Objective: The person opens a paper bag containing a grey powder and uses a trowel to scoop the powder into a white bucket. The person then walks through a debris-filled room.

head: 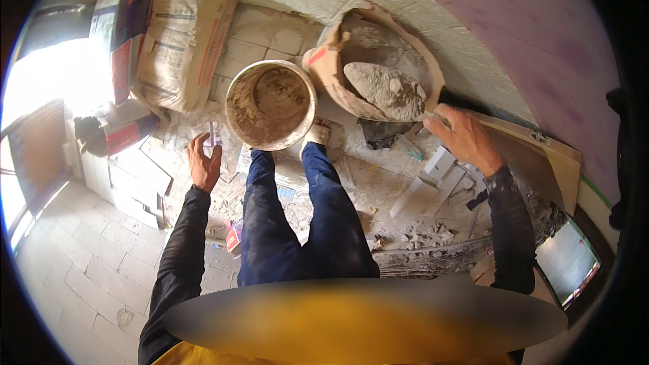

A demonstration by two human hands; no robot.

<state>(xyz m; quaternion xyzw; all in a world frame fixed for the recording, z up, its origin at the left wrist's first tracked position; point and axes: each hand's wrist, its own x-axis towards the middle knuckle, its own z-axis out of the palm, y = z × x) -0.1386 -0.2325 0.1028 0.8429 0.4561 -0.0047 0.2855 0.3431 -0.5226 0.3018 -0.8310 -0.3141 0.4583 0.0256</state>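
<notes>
My left hand (pixel 204 162) hangs in the air left of my legs, its fingers spread and nothing in it. The fingertips of my right hand (pixel 465 134) are at the torn rim of an open paper bag (pixel 324 63); whether they pinch it is not clear. Inside the bag lies grey powder (pixel 372 35). A pointed, heaped shape caked in the same powder (pixel 380 86), perhaps a trowel blade, rests toward the near side. Directly in front of my feet stands a round bucket (pixel 271 104), its inner wall smeared with brown residue and its bottom stained.
Full bags (pixel 180 45) and boxes (pixel 127 129) line the left. White tile offcuts (pixel 431 177) and rubble (pixel 426 235) lie at the right. Against the wall leans a board (pixel 563 172). Black plastic (pixel 377 134) sits under the bag's near edge. Pale tiled floor (pixel 76 263) spreads left.
</notes>
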